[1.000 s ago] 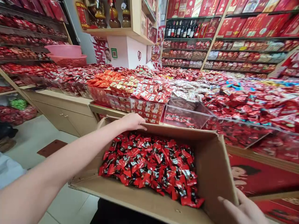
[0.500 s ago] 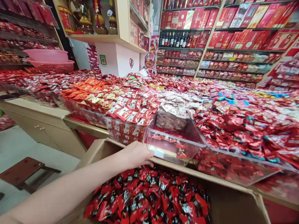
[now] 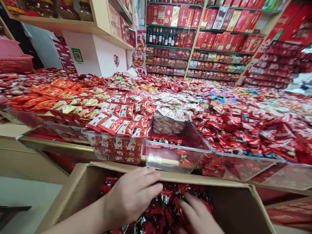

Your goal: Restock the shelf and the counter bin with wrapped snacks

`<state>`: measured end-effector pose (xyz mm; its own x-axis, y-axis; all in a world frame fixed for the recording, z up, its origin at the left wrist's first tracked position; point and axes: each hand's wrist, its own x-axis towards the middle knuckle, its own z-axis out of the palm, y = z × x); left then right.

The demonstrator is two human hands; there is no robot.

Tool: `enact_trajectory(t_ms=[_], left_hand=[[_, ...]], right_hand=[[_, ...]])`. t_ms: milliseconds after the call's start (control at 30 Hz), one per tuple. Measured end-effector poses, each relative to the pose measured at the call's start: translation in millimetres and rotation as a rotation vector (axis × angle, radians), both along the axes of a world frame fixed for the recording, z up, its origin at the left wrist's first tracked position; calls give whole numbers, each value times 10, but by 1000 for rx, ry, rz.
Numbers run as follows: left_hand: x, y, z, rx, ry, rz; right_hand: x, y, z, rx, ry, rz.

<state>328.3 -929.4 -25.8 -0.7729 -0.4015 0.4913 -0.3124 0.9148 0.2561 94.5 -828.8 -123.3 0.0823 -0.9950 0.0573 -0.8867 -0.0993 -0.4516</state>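
One cardboard box (image 3: 234,208) sits below the display counter (image 3: 56,146), holding red-wrapped candies (image 3: 168,211) too many to count. One nearly empty clear bin (image 3: 177,156) stands just beyond. Two hands are inside the box: left hand (image 3: 133,195), fingers together, curled over the candies; right hand (image 3: 198,216), fingers spread, resting on them.

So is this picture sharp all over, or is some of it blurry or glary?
Head view: the middle candy piles are fairly sharp; the right side is smeared with blur. Both hands, left hand and right hand, look soft in the cardboard box. Even shop light glints on the clear bin and foil wrappers. Shelves lean, a wide-lens effect.
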Motion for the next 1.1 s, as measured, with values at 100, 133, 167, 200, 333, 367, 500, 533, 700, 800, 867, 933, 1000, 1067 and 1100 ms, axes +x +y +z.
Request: enact_trajectory(t_ms=[100,133,167,200,333,367,500,533,700,800,867,933,1000,1067,1100], left_hand=[[2,91,-95,-31,-56,-215],[-1,94,-129,1,-115,-278],[-6,85,-166,43,-175,-318],[-10,70,-209,88,-230,-337],[-27,28,-422,242,-427,-257],[-31,33,-472,277,-474,-216],[-36,84,-565,461,-578,42],[-34,91,-558,530,-567,108],[-63,78,-464,1194,-149,40],[-112,90,-409,1710,135,-120],[-144,114,-363,1955,262,-146],[-172,137,-314,2056,398,-148],[-190,150,-278,2035,511,-112],[-199,154,-261,1973,582,-35],[-201,154,-258,1948,595,6]], right_hand=[[538,-350,-34,305,250,183],[652,-429,-78,315,288,187],[731,-482,-133,302,309,182],[778,-509,-197,262,314,178],[759,-485,-422,125,315,173],[732,-475,-440,117,314,180],[623,-483,-254,220,198,227],[599,-489,-151,242,117,226],[529,-449,337,115,-441,184],[539,-377,419,-8,-631,95],[551,-328,418,-149,-664,69],[551,-290,425,-277,-611,92],[536,-268,460,-327,-523,181],[513,-261,510,-290,-492,263],[504,-260,532,-266,-509,283]])
